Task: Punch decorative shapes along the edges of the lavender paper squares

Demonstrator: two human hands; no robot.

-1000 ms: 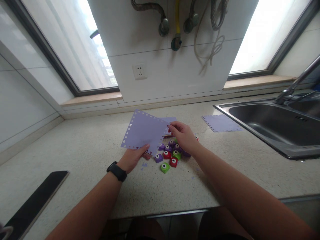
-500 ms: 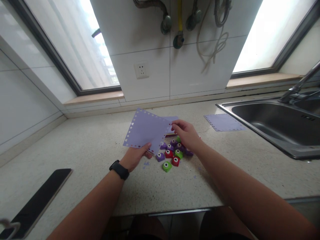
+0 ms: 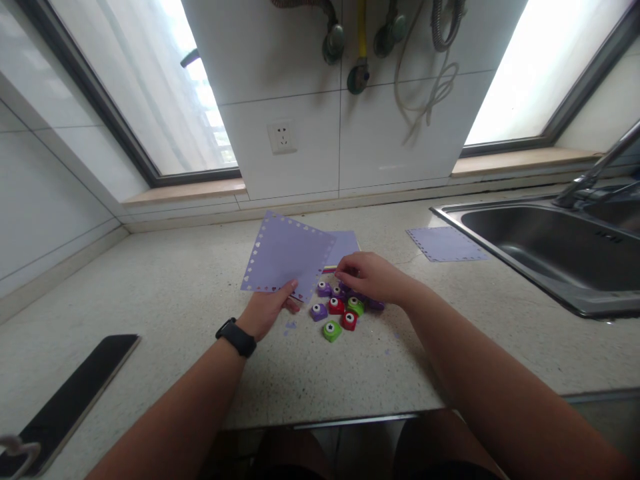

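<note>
My left hand (image 3: 270, 307), with a black watch at the wrist, pinches the lower edge of a purple sheet of paper (image 3: 287, 257). The sheet is tilted up off the counter, and small shapes are punched along its edges. My right hand (image 3: 373, 275) hovers just right of the sheet, over a cluster of small craft punches. Its fingers are loosely bent, a gap shows between them, and I see nothing held. Uncovered in the cluster are a green punch (image 3: 331, 331), a red punch (image 3: 349, 321) and a purple punch (image 3: 319, 311). Other punches are partly hidden under my right hand.
More purple paper (image 3: 345, 245) lies behind the held sheet. Another punched purple sheet (image 3: 445, 244) rests beside the steel sink (image 3: 520, 280). Tiny paper scraps (image 3: 290, 327) dot the speckled counter. A flat black object (image 3: 80, 393) is at the left.
My right hand has moved from the sheet's right edge down and slightly left, over the punches. My left hand still holds the sheet; the view has shifted slightly.
</note>
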